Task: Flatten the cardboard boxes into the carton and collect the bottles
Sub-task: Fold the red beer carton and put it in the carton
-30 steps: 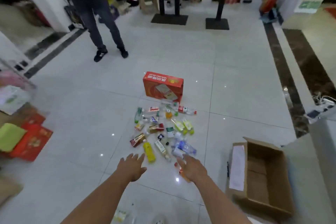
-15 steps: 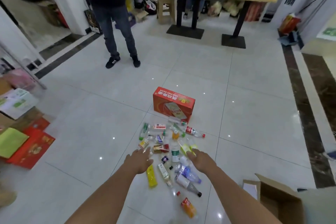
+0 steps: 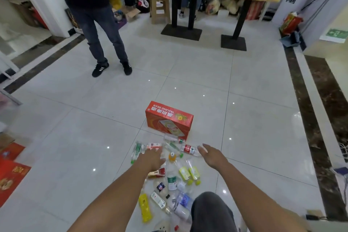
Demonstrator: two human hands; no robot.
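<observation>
On the floor [image 3: 75, 137], a knee [image 3: 211, 211] hides some bottles [image 3: 172, 179]; both hands, left [image 3: 150, 160] and right [image 3: 211, 156], hover outstretched, empty, fingers spread.

the box [image 3: 169, 121] before me is orange-red with white letters. one bottle [image 3: 145, 207] is yellow, another bottle [image 3: 189, 149] has a red label. the floor [image 3: 254, 137] is glossy white tiles.
</observation>
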